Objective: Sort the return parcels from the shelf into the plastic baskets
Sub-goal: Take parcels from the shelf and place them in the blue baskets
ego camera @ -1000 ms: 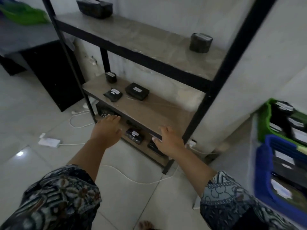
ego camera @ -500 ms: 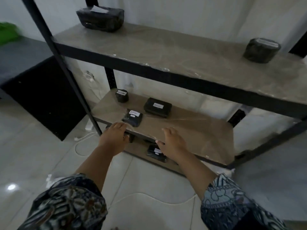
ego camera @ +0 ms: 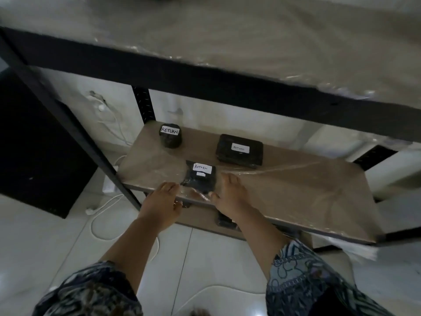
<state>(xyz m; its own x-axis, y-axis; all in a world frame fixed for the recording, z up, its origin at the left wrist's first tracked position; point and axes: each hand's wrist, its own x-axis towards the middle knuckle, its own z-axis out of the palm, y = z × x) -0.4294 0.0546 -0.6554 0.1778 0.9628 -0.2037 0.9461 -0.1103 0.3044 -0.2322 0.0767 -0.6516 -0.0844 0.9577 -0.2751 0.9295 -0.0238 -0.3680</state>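
Centrally, black parcel [ego camera: 201,183], white RETURN label [ego camera: 201,167]

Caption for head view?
Left hand and right hand flank a flat parcel at the shelf edge; round parcel and box behind.

floor [ego camera: 205,258]: pale tiles | wall [ego camera: 75,87]: white | black cabinet [ego camera: 34,144]: left

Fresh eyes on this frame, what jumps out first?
Three black parcels labelled RETURN sit on the middle shelf: a round parcel back left, a box right of it, a flat pouch at the front edge. The left hand and right hand flank that pouch, fingers extended.
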